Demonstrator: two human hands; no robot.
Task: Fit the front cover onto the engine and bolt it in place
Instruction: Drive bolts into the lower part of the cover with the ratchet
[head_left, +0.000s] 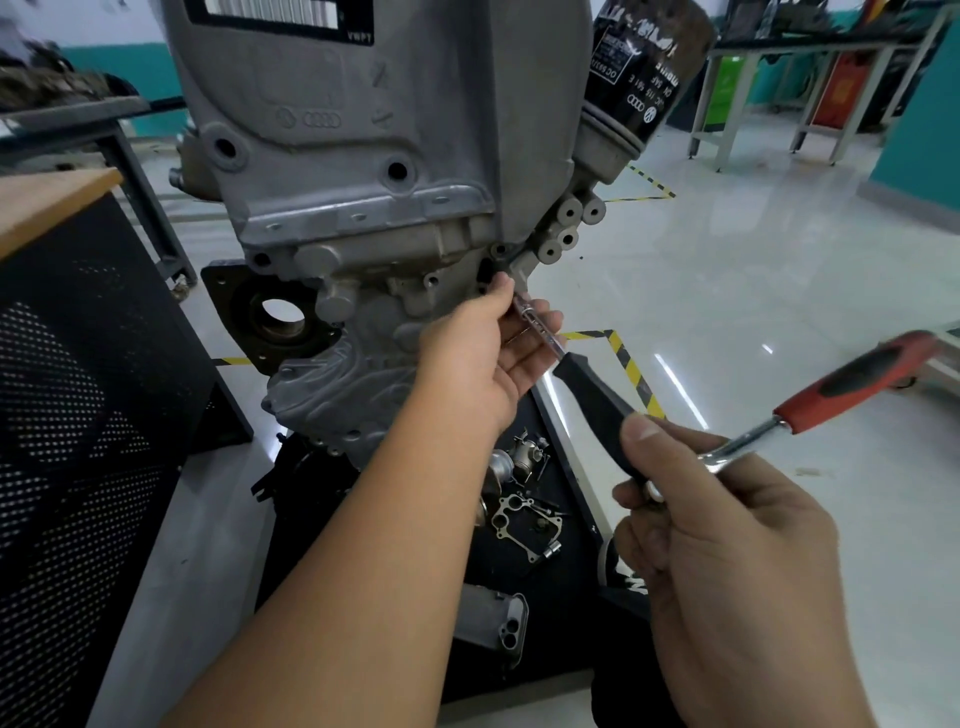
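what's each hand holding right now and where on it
The right hand grips a black-handled driver by its handle end, plus a red-handled ratchet near its metal head. The left hand pinches the driver's shaft tip at the engine.

Your left hand (485, 345) steadied metal driver shaft (537, 325) at bolt hole on front cover (363, 156) lower right edge. Your right hand (727, 545) gripped black driver handle (597, 405) together with red-handled ratchet (831, 395). Black oil filter (644, 67) stood upper right. Loose parts (524, 499) lay on black tray (561, 613) below engine (332, 384).
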